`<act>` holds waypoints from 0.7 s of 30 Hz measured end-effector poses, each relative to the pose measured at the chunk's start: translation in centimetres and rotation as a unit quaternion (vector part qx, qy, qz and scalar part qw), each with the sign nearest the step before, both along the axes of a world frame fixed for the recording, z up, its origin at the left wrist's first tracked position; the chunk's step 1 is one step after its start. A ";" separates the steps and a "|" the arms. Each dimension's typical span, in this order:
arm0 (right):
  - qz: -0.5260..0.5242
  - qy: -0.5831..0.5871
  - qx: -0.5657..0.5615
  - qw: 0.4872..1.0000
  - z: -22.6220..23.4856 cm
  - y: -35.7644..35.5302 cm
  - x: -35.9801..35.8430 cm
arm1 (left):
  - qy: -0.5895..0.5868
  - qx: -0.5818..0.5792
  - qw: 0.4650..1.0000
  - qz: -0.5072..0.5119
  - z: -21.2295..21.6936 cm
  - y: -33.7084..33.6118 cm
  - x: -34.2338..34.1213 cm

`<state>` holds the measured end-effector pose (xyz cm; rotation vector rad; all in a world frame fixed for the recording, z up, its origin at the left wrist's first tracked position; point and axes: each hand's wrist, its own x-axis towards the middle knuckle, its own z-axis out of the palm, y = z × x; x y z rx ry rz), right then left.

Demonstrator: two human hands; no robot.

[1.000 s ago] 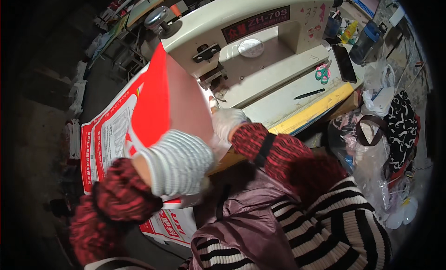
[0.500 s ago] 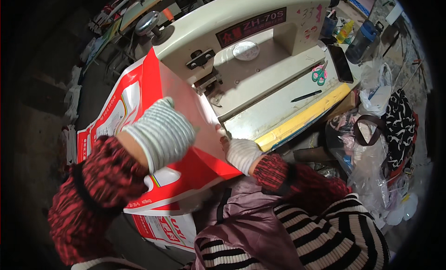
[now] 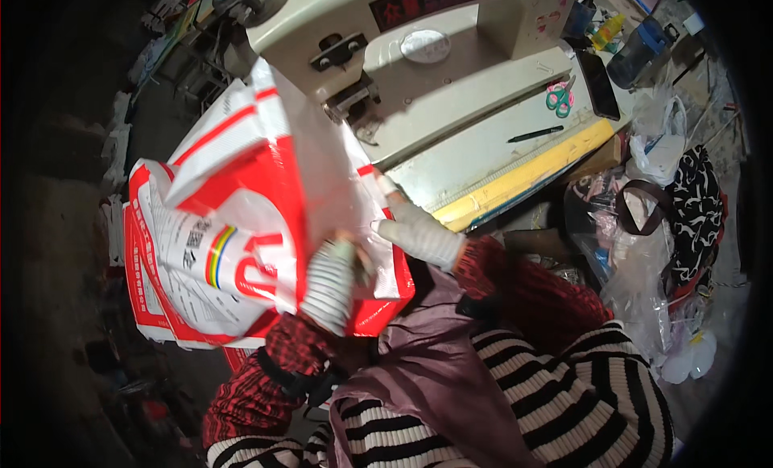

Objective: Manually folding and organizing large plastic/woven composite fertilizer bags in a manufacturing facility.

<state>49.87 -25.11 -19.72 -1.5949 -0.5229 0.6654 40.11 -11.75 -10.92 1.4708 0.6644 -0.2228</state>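
A red and white woven sack (image 3: 278, 174) with a rainbow stripe stands tilted and bulging in front of the sewing machine (image 3: 451, 98). My left hand (image 3: 332, 287), in a white ribbed glove, lies against the sack's near side. Motion blurs its fingers, so their grip cannot be made out. Further right, my right hand (image 3: 423, 233), gloved with bare fingertips, grips the sack's right edge, its thumb on the near face. The machine's needle area (image 3: 350, 102) is just beyond the sack's upper right side.
Green-handled scissors (image 3: 560, 98), a black pen (image 3: 535, 134) and a dark phone (image 3: 597, 83) lie on the machine bed. A blue-capped bottle (image 3: 640, 53) stands behind them. Clear plastic bags (image 3: 636, 299) and a black patterned cloth (image 3: 696, 218) crowd the right side.
My left hand has swung right and toward my body. The sack has turned and crumpled, showing more of its printed face. The machine sits higher in view.
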 end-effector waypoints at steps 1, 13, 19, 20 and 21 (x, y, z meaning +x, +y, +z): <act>-0.001 0.076 0.086 0.993 -3.2 0.2 -1.3 | -0.113 -0.038 0.987 0.112 -0.5 0.6 0.6; 0.142 0.264 0.119 0.947 1.6 -3.7 -5.9 | 0.089 0.540 0.739 -0.392 -0.8 1.7 -1.4; 0.170 0.281 0.206 0.922 0.1 -4.0 -5.6 | -0.293 0.676 0.629 -0.250 -0.2 0.0 0.5; 0.170 0.280 0.206 0.922 0.0 -3.9 -5.9 | -0.215 0.598 0.731 -0.246 -1.4 0.0 0.6; 0.140 0.298 0.237 0.914 0.5 -3.7 -6.1 | -0.134 0.506 0.818 -0.238 -1.9 -0.2 1.0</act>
